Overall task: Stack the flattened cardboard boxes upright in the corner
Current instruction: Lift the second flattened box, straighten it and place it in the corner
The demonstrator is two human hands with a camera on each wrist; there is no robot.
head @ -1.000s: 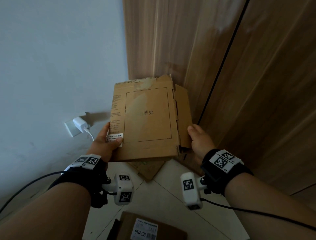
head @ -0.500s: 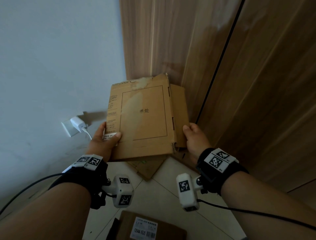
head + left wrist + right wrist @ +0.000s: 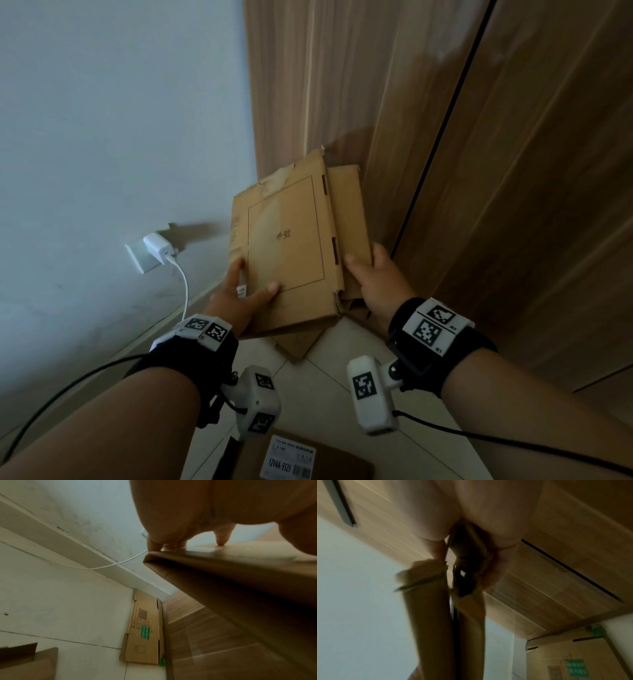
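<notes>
A flattened brown cardboard box with a printed rectangle hangs tilted in front of the corner where the white wall meets the wood panels. My left hand grips its lower left edge, thumb on the front face. My right hand grips its right side flap. Under it another flattened box leans on the floor against the wood panel; it shows as the labelled box in the left wrist view and as the leaning box in the right wrist view. The held box fills the left wrist view, and its edges show blurred in the right wrist view.
A white charger sits in a wall socket left of the box, its cable hanging down. Wood panels with a dark vertical gap stand on the right. Another cardboard box with a white label lies on the tiled floor near my wrists.
The held box has moved down and forward into the corner, now lower against the wood panel. Both hands moved with it and keep their grips.
</notes>
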